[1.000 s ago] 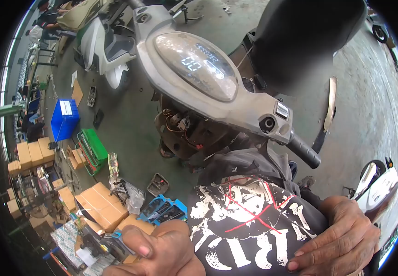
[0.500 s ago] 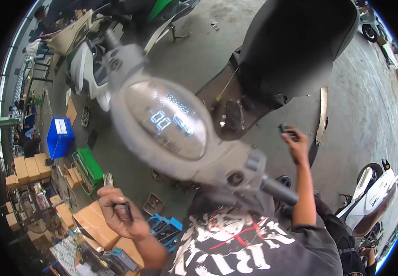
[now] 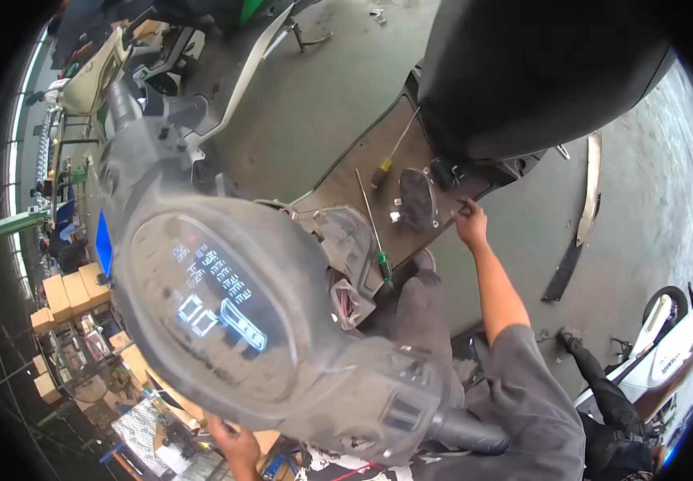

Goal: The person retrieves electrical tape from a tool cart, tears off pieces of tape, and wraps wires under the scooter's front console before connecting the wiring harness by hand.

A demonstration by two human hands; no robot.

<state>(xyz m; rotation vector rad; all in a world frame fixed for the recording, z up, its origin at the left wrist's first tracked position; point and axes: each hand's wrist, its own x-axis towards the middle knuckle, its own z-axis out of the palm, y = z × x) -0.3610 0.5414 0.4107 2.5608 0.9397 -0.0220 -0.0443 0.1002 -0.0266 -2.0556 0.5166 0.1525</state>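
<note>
**Right hand moves in to the footboard's edge, left hand drops low**

Half a second ago both hands were raised and apart, each with a small dark piece; now the right hand [image 3: 472, 226] is at the edge of the scooter's footboard [image 3: 353, 173], its fingers bent. Whether it grasps anything, I cannot tell. Just beside it lies a dark oval part [image 3: 419, 199] on the footboard — a small black part [image 3: 446, 172] and a yellow-handled screwdriver [image 3: 382, 172] sit near. The left hand [image 3: 233, 442] is partly hidden beyond the handlebar cover [image 3: 302, 417], its grip unclear. On the display [image 3: 218, 297], lit digits show.
</note>
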